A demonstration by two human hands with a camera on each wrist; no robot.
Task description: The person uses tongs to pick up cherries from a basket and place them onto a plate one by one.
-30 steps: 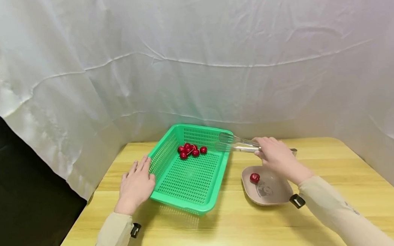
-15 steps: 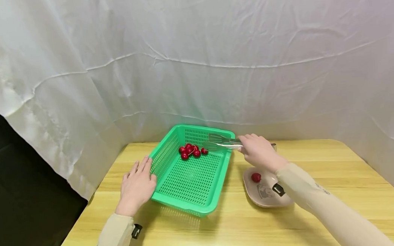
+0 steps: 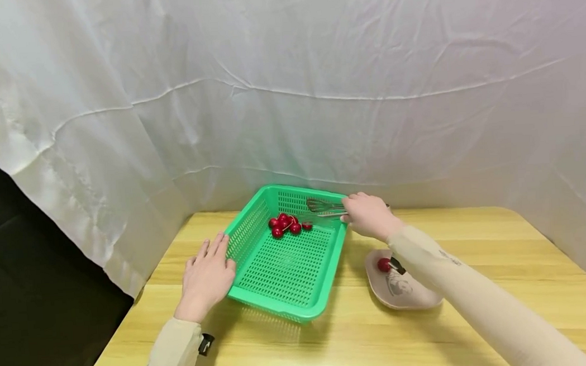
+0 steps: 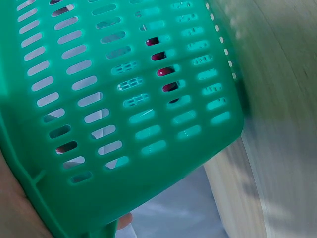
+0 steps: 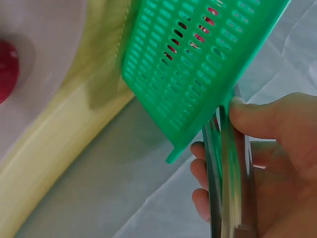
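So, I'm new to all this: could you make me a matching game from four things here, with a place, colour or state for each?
Things:
1. Tongs
2. Dish
3. Left hand
4. Basket

Matches:
A. Resting against the basket's edge
B. Green, with several cherries inside
C. Held in the right hand
D. Pale, with a single cherry in it

Pairs: 1-C, 2-D, 3-A, 4-B
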